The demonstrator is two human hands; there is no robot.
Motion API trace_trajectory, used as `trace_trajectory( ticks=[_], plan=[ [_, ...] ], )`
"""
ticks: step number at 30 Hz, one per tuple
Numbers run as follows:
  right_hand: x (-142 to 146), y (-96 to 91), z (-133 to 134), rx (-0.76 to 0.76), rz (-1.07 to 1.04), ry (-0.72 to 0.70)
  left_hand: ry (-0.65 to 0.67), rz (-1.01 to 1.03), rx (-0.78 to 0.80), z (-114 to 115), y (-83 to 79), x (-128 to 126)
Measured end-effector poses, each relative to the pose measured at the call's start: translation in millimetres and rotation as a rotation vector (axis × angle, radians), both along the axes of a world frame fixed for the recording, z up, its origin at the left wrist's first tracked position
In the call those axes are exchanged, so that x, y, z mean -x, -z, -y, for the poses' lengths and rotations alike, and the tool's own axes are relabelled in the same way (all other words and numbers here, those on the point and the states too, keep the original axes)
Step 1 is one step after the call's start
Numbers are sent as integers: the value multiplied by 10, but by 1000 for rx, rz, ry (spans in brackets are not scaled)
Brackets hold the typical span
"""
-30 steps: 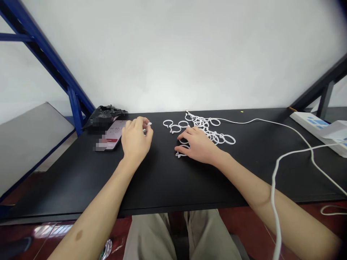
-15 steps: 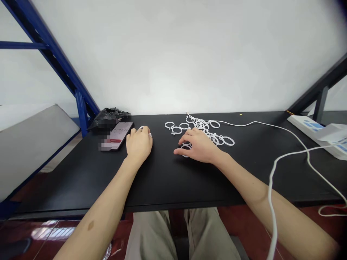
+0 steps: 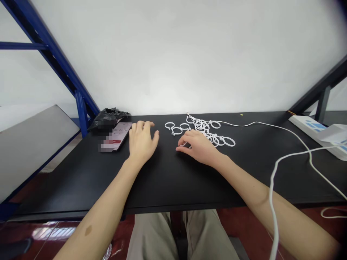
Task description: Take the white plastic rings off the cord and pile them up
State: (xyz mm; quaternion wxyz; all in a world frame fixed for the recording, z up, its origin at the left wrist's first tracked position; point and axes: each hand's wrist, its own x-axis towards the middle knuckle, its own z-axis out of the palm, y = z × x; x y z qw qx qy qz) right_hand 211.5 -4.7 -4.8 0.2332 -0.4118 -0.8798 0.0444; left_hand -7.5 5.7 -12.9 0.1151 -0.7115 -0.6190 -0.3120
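My left hand (image 3: 141, 142) is open, palm down over the black table, fingers stretched forward and thumb apart. It is just right of a phone (image 3: 119, 135) with a timer on its screen. Whatever lies beneath that hand is hidden. My right hand (image 3: 199, 146) has its thumb and fingers curled together at the near left edge of a tangled pile of thin white plastic rings (image 3: 202, 124). A bit of a white ring (image 3: 187, 145) shows between its thumb and fingers. Several white rings (image 3: 177, 130) with small knobs lie just beyond, left of the pile.
The black table (image 3: 162, 180) meets a white wall behind. A crumpled black plastic bag (image 3: 108, 117) lies behind the phone. White cables (image 3: 273, 187) run across the right side and over my right forearm. A white-and-blue box (image 3: 311, 126) is at the far right. A blue metal frame (image 3: 59, 65) slants at left.
My left hand has opened, its thumb moving out to the right; the white ring seen at its fingers is out of sight. My right thumb and fingers have drawn closer together around a white ring.
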Motion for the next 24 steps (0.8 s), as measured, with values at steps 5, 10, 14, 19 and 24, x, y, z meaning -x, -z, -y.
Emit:
trace_trajectory(
  ticks=[5, 10, 14, 19, 24],
  plan=[
    [55, 12, 23, -119, -193, -34, 461, 276, 136, 93, -35, -128],
    [113, 0, 73, -203, -377, 12, 630, 456, 314, 167, -88, -189],
    [126, -7, 86, -231, -451, 36, 646, 573, 361, 165, -111, -184],
    [146, -3, 102, -109, -547, -22, 643, 602, 388, 173, -122, -184],
    [160, 2, 117, 4, -565, 47, 605, 639, 368, 176, -111, -190]
  ],
)
